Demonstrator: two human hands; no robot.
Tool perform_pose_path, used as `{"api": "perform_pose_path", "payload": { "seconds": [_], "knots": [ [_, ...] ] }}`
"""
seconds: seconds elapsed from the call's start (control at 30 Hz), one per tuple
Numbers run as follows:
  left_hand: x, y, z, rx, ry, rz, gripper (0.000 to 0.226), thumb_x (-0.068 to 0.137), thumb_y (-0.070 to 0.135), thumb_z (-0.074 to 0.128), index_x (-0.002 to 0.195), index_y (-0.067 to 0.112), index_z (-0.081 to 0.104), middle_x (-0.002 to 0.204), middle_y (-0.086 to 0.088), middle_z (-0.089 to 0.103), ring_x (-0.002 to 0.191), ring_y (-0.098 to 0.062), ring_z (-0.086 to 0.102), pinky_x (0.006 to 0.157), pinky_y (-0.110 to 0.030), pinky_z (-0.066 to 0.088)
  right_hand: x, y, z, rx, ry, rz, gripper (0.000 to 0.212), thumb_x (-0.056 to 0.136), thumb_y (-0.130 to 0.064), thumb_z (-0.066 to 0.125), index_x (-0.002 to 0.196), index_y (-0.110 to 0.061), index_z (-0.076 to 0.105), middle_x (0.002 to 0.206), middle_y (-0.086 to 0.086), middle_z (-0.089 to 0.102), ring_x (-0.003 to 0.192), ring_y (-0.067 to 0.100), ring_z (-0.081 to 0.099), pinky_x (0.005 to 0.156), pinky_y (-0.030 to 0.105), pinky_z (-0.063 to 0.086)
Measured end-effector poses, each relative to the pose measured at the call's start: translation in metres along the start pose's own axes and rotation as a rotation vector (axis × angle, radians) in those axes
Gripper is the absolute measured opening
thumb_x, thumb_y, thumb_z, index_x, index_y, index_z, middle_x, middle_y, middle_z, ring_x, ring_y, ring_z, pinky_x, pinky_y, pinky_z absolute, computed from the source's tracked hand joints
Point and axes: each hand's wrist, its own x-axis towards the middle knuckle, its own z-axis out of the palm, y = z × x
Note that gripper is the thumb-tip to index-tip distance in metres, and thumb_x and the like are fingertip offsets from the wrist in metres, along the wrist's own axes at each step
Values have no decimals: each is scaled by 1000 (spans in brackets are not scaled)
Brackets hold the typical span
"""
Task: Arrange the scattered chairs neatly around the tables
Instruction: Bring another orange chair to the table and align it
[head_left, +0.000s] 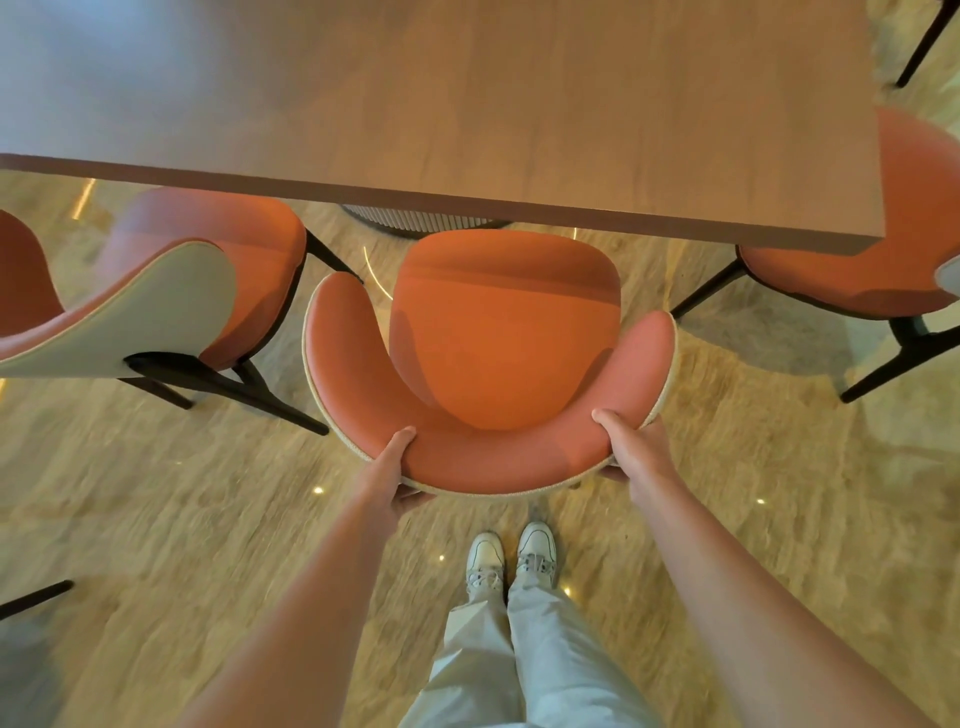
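Now | both hands' grip: middle chair (498, 332) backrest | left hand (397, 467) | right hand (631, 447)

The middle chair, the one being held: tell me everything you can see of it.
The middle chair has an orange padded seat and a curved, pinker wraparound back edged in pale cream trim. It stands upright facing the wooden table, its seat front just at the table's edge, not tucked under. The left hand and right hand each grip the back's rim, thumbs on top. Its legs are hidden.
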Motion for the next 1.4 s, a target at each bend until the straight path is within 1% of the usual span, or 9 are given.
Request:
{"api": "perform_pose_path", "payload": {
  "seconds": [0.13, 0.3, 0.5, 0.73, 0.83, 0.93, 1.03, 1.2, 1.4],
  "knots": [
    [-8, 0, -15, 30, -56, 36, 44, 91, 30, 74, 121, 7, 53, 107, -11, 68, 96, -30, 70, 88, -51, 60, -14, 5, 3, 36, 17, 19, 49, 87, -25, 74, 126, -10, 49, 101, 2, 65, 74, 15, 66, 50, 32, 56],
    [-10, 3, -41, 137, -7, 163, 33, 96, 34, 69, 120, 12, 65, 114, -5, 70, 99, -23, 71, 69, -38, 63, -39, 27, 17, 82, 18, 46, 43, 89, -25, 74, 122, -15, 50, 106, 1, 63, 90, 18, 66, 70, 40, 61],
    [-3, 17, -57, 148, -56, 188, 33, 100, 27, 64, 129, 11, 63, 114, -7, 71, 96, -23, 73, 64, -36, 63, -61, 42, 44, 212, -17, 170, 20, 90, -19, 73, 92, -20, 53, 100, 3, 61, 92, 20, 62, 85, 43, 58],
    [9, 30, -65, 201, -208, 100, 41, 97, 34, 67, 131, 15, 57, 119, -15, 67, 101, -31, 72, 73, -45, 64, -80, 59, 75, 388, -52, 276, 48, 87, -16, 76, 129, -8, 56, 124, 14, 63, 103, 32, 67, 84, 52, 60],
    [16, 35, -69, 168, -298, 86, 41, 98, 31, 65, 135, 16, 54, 123, -14, 66, 103, -33, 72, 78, -46, 63, -81, 61, 87, 403, -8, 257, 42, 88, -14, 75, 125, -9, 56, 121, 13, 63, 106, 33, 66, 78, 49, 61],
    [23, 36, -71, 107, -328, 91, 39, 100, 24, 64, 135, 10, 55, 121, -14, 69, 99, -31, 74, 72, -39, 63, -82, 60, 92, 407, 46, 258, 20, 90, -9, 71, 104, -10, 56, 107, 12, 63, 99, 31, 65, 63, 45, 61],
    [29, 41, -73, 88, -346, 85, 37, 99, 21, 65, 133, 9, 57, 119, -13, 71, 97, -30, 75, 72, -37, 63, -82, 58, 99, 423, 73, 245, 30, 92, -5, 68, 117, -4, 53, 101, 11, 61, 105, 34, 62, 56, 43, 59],
    [36, 59, -77, 114, -365, 104, 32, 100, 21, 64, 129, 8, 60, 119, -15, 72, 102, -33, 73, 71, -36, 63, -80, 58, 115, 418, 121, 216, 38, 89, -6, 71, 122, -6, 53, 117, 14, 61, 106, 34, 64, 62, 44, 63],
    [45, 78, -94, 268, -378, 127, 25, 100, 28, 64, 116, 8, 67, 112, -16, 71, 101, -31, 73, 71, -37, 63, -78, 61, 123, 394, 122, 167, 36, 89, -12, 73, 119, -9, 52, 104, 8, 63, 91, 29, 67, 72, 47, 59]
  ]
}}
